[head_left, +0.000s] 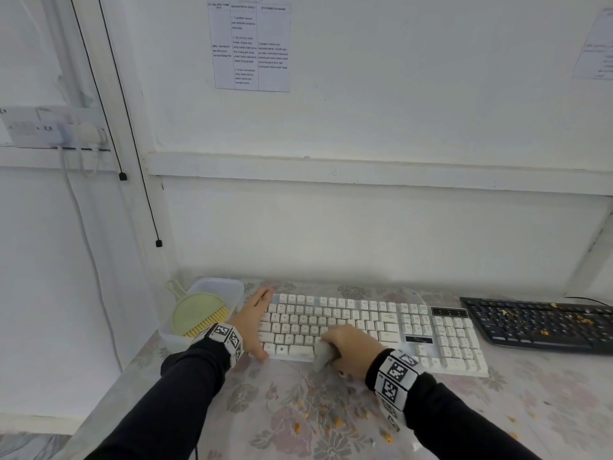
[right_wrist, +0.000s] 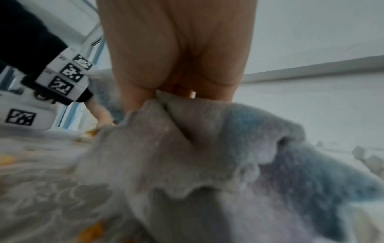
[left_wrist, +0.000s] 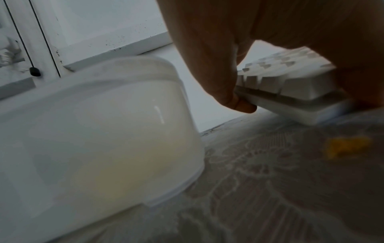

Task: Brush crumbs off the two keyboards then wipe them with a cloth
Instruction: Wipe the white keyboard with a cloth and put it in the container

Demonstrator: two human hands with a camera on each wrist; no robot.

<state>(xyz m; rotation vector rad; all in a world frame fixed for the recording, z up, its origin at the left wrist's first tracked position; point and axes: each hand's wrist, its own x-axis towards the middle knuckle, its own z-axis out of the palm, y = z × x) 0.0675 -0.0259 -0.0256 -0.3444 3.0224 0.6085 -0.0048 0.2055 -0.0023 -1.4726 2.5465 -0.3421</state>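
Observation:
The white keyboard point(head_left: 371, 322) lies in the middle of the table. My left hand point(head_left: 262, 322) grips its left end, thumb at the front corner; in the left wrist view a fingertip point(left_wrist: 239, 102) curls under the keyboard's edge point(left_wrist: 290, 105). My right hand point(head_left: 336, 346) holds a bunched grey cloth point(head_left: 322, 356) on the front row of keys, near the space bar. In the right wrist view my fingers point(right_wrist: 145, 65) pinch the cloth point(right_wrist: 207, 156). The black keyboard point(head_left: 544, 323) sits to the right with crumbs scattered over its keys.
A translucent tub point(head_left: 232, 288) stands left of the white keyboard with a green brush point(head_left: 199, 313) inside. Orange crumbs point(head_left: 335, 423) lie on the floral tablecloth point(head_left: 265, 410) in front of the keyboard. The wall runs close behind both keyboards.

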